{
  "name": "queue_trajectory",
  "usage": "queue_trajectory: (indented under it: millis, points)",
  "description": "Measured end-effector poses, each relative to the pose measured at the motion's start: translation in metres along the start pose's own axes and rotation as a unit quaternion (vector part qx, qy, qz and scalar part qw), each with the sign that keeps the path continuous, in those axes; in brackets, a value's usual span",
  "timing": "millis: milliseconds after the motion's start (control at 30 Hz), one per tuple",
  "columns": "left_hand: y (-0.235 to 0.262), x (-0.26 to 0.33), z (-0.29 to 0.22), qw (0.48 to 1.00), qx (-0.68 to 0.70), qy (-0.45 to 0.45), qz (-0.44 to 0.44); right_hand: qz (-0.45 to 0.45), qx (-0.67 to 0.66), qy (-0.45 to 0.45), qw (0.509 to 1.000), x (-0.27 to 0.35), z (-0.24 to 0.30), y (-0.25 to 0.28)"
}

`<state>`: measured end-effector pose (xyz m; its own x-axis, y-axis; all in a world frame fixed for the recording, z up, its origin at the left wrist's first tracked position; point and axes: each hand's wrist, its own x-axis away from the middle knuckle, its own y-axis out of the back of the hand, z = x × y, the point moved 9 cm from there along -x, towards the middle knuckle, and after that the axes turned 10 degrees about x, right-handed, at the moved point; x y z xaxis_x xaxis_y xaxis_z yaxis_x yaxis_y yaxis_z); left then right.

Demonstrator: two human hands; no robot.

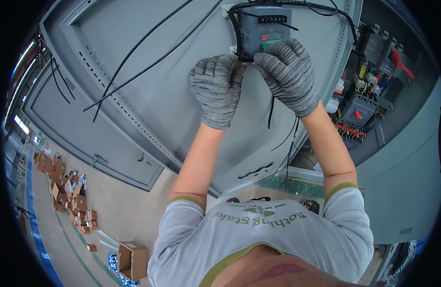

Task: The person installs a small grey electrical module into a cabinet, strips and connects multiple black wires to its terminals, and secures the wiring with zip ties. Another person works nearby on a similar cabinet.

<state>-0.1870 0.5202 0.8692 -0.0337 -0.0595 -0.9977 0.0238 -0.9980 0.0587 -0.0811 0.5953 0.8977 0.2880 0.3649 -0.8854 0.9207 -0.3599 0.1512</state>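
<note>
Both gloved hands up at the grey module point(264, 29) mounted on the open cabinet door point(148, 86): left hand point(217, 88) pinching black wire point(244, 58) at its lower-left corner, right hand point(287, 71) curled over its bottom edge — risk: wire slips or snags on loose cable point(134, 50) nearby.

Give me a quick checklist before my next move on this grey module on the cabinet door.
1. Gloves on both hands: ok, left hand and right hand wear grey knit gloves.
2. Both hands at the grey module: ok, at its lower edge.
3. Black cables clear of the fingers: cannot tell, one hangs below the right hand.
4. Module seated on the door panel: cannot tell.
5. Open cabinet components untouched: ok.
</note>
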Motion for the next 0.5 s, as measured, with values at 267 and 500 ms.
queue_trajectory:
  millis: [267,500]
  points:
    - [-0.011,-0.005,0.002,0.989,0.021,0.143,0.008,0.002,-0.070,0.004,0.998,0.005,-0.008,-0.007]
    - [-0.006,-0.062,-0.011,0.962,-0.078,-0.178,0.194,-0.016,-0.303,-0.280,0.911,0.059,-0.007,-0.029]
